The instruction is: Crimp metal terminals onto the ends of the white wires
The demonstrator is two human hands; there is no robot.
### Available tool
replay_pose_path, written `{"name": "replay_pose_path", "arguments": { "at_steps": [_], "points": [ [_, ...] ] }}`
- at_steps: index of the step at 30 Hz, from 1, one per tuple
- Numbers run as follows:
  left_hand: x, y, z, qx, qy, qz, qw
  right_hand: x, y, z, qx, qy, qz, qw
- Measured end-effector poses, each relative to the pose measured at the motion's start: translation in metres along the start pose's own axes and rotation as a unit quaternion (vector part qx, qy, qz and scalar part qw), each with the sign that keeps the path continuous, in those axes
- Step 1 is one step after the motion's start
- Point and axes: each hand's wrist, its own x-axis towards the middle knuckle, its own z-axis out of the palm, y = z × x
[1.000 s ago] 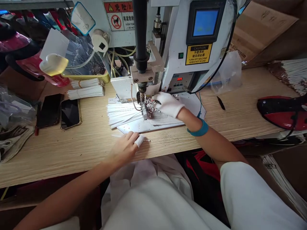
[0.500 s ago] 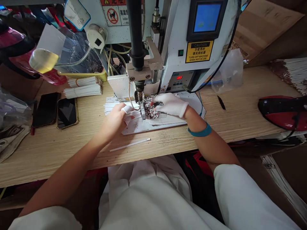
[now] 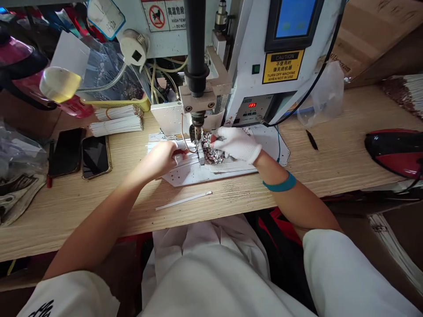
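Pinching at the press head: white strips are held by the bare left hand.
Speckled pieces are grasped by the gloved right hand.

Wood-grain workbench under the right hand, cardboard carton behind and right of that hand, second carton below and right of it, even indoor light

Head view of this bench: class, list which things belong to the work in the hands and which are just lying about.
In the work: left hand, gloved right hand, white strips, small pieces, machine.

Lying about: two phones, strip bundles, loose strip, plastic bag.
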Motion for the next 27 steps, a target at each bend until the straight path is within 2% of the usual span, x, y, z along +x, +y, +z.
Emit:
{"name": "replay_pose_path", "arguments": {
  "at_steps": [2,4,8,11,15,21,27],
  "points": [
    [0.001,-0.002,-0.003,-0.045,0.000,0.009,0.999,0.000,-0.003,0.000,0.111,-0.035,0.045,0.992],
    [0.003,-0.004,-0.004,-0.123,-0.025,0.000,0.992,0.002,-0.004,0.003,0.188,-0.073,0.059,0.978],
    [0.008,-0.008,-0.001,-0.232,-0.071,-0.041,0.969,0.007,-0.005,0.012,0.253,-0.121,0.066,0.958],
    [0.010,-0.014,0.004,-0.275,-0.063,-0.039,0.959,0.008,-0.004,0.016,0.301,-0.102,0.076,0.945],
    [0.011,-0.019,0.008,-0.309,-0.062,-0.038,0.948,0.003,-0.005,0.019,0.368,-0.043,0.096,0.924],
    [0.011,-0.013,0.007,-0.294,-0.057,-0.041,0.953,-0.003,-0.009,0.027,0.324,-0.029,0.082,0.942],
    [0.009,-0.010,0.005,-0.292,-0.054,-0.059,0.953,-0.003,-0.010,0.030,0.348,0.021,0.069,0.935]
  ]
}}
